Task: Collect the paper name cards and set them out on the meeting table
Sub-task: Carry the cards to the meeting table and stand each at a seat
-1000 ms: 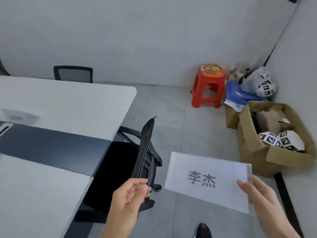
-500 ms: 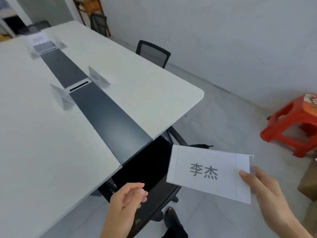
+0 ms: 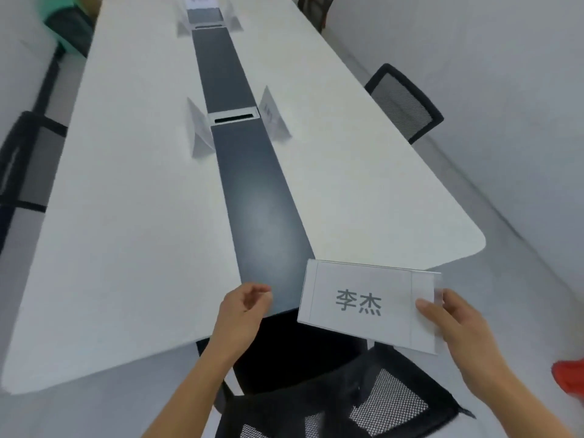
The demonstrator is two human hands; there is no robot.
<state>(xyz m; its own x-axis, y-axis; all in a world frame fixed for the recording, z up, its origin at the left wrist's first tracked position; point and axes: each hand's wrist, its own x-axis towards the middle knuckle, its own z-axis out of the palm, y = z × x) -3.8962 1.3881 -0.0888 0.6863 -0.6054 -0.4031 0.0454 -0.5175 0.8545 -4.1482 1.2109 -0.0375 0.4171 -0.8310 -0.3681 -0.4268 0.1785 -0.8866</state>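
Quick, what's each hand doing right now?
Left hand: open, fingers loosely curled, holding nothing.
Right hand: holding the name card by its right end.

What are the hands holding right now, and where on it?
Right hand pinches the name card by its right edge. Left hand holds nothing.

We hold the flat white paper name card (image 3: 363, 305) in our right hand (image 3: 467, 330), over the near end of the long white meeting table (image 3: 126, 216) and right of our left hand (image 3: 243, 308). Farther along, the left folded tent card (image 3: 199, 131) and the right folded tent card (image 3: 273, 118) flank the dark centre strip (image 3: 252, 191); a black mesh chair (image 3: 347, 403) sits before the table end
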